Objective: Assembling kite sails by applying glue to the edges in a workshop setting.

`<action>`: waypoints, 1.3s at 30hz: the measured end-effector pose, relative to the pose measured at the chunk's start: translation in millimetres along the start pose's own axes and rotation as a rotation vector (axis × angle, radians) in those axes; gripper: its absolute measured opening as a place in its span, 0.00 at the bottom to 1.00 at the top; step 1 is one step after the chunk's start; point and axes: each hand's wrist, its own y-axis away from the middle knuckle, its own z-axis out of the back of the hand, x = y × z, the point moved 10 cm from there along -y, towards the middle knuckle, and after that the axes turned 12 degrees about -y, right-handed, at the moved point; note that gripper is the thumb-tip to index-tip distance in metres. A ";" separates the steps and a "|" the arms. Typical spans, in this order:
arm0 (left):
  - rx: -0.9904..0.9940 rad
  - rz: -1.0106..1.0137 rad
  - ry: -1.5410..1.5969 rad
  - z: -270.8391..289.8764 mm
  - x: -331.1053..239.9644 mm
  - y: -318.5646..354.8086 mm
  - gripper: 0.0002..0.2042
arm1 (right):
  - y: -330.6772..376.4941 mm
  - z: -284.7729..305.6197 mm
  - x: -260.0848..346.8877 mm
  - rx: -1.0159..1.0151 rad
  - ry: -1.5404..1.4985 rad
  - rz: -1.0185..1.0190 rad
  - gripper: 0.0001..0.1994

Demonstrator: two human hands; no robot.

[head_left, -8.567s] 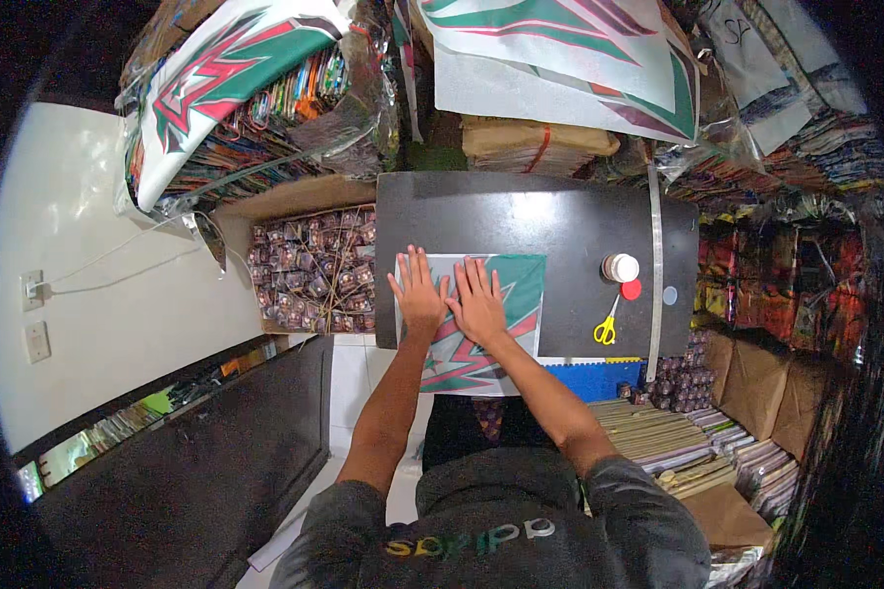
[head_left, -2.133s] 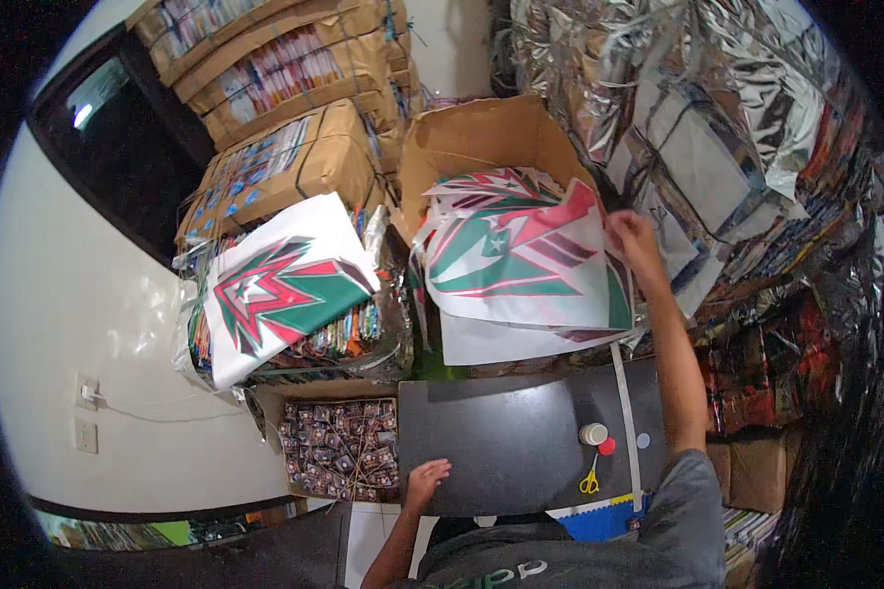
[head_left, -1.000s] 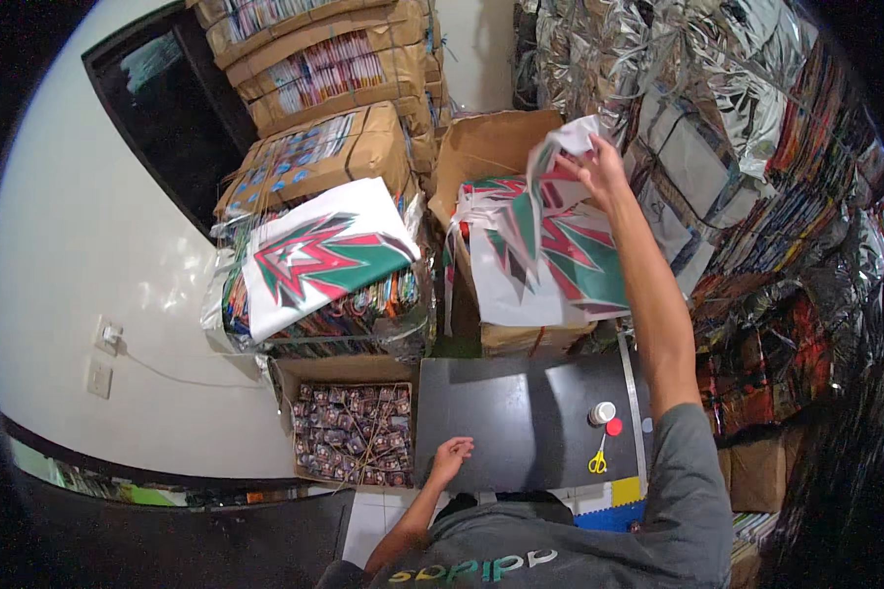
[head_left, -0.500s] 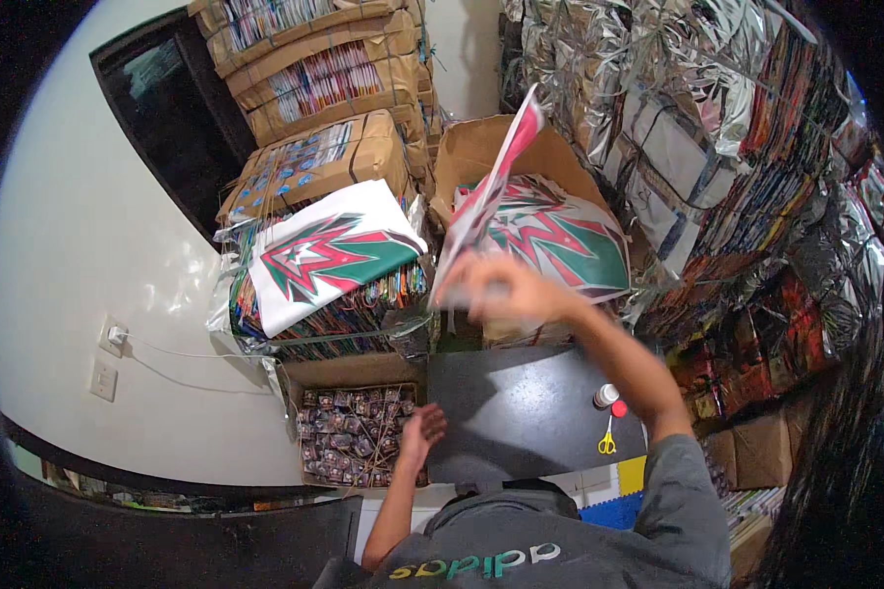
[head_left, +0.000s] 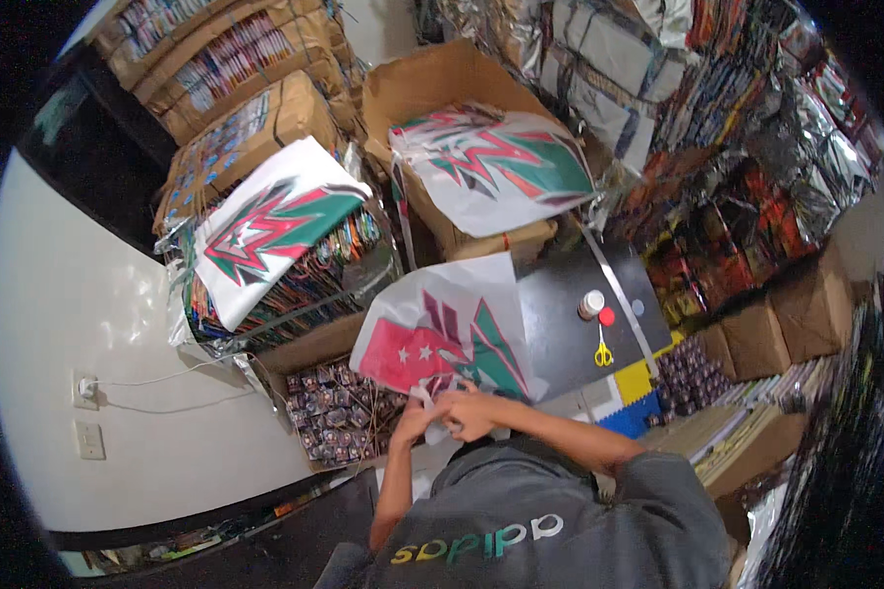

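Observation:
A thin white sheet printed in red, green and black with stars [head_left: 403,339] spreads in front of me, partly over the dark table [head_left: 570,294]. At its near edge my left hand [head_left: 414,422] pinches the gathered material. Close against it, my right hand [head_left: 469,412] has its fingers closed on the same edge, and the two hands nearly touch. A similar folded sheet [head_left: 275,226] lies on the bundle at the left. More such sheets [head_left: 496,172] rest in the open cardboard box [head_left: 442,79] beyond the table.
On the table's right are yellow scissors [head_left: 603,353], a small white jar [head_left: 591,304] and a red lid [head_left: 607,316]. A box of small wrapped packs [head_left: 332,417] sits left of my hands. Strapped bundles [head_left: 255,59] rise at the back left, with foil-wrapped stacks [head_left: 599,79] at the back right.
My right hand has brought the sheet down from above the cardboard box to near my body. My left hand, empty before, now grips its edge too. The view has shifted.

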 end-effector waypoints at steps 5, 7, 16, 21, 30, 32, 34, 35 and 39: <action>-0.266 0.192 0.660 -5.1 -4.7 0.9 0.24 | 37.7 35.2 -1.2 -0.348 -0.111 0.186 0.12; -0.409 0.052 0.744 20.4 8.8 1.7 0.21 | 68.5 57.7 -20.2 -0.550 -0.031 0.148 0.12; -0.386 0.042 1.085 46.8 49.6 39.5 0.18 | 200.3 114.6 -252.6 -0.785 0.393 -0.463 0.35; -0.627 0.056 1.124 41.1 43.3 78.2 0.21 | 123.1 91.3 -245.2 -0.759 0.416 -0.601 0.35; -0.709 0.059 1.241 17.3 13.0 58.2 0.23 | 78.9 -19.5 -168.6 -0.104 0.066 -0.033 0.15; -0.632 0.076 1.184 1.6 9.7 44.9 0.23 | 132.8 88.0 -209.9 -0.671 0.304 -0.102 0.25; -0.619 0.052 1.144 -9.0 9.5 32.8 0.21 | 189.2 145.0 -265.1 -0.905 0.413 -0.432 0.28; -0.616 0.063 1.175 -12.1 17.9 34.2 0.21 | 187.6 139.4 -257.0 -0.902 0.407 -0.427 0.28; -0.621 0.137 1.175 -25.2 26.6 26.3 0.21 | 128.2 2.1 -193.8 -0.102 -0.077 -0.014 0.21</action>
